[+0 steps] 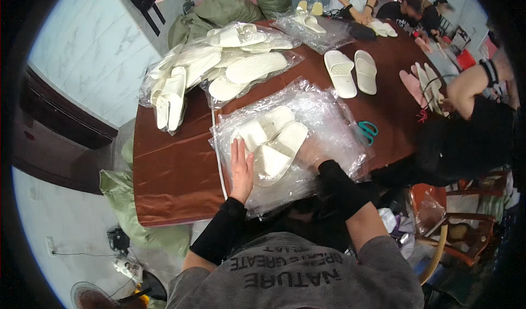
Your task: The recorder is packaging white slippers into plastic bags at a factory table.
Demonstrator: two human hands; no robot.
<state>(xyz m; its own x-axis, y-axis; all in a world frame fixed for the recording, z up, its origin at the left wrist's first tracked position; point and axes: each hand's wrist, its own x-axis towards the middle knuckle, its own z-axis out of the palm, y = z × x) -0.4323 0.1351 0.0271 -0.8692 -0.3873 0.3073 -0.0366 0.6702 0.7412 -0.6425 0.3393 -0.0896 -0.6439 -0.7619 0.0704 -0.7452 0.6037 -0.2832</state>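
In front of me a pair of cream slide slippers [273, 158] lies side by side on a stack of clear plastic bags [329, 122]. My left hand [241, 174] rests against the left edge of the pair, fingers stretched out and holding nothing. Close to the right edge of the nearer slipper is my right hand [312, 152]. It is smeared by motion and partly lost against the shiny plastic, so its fingers are unclear. Whether the pair is inside a bag, I cannot tell. Black sleeves cover both my forearms.
A pile of bagged cream slippers [219, 62] covers the table's far left. Loose white slippers [350, 73] lie beyond the bags, with teal scissors [367, 132] to the right. Co-workers handle slippers at the far side and at the right, where an arm [471, 92] reaches in.
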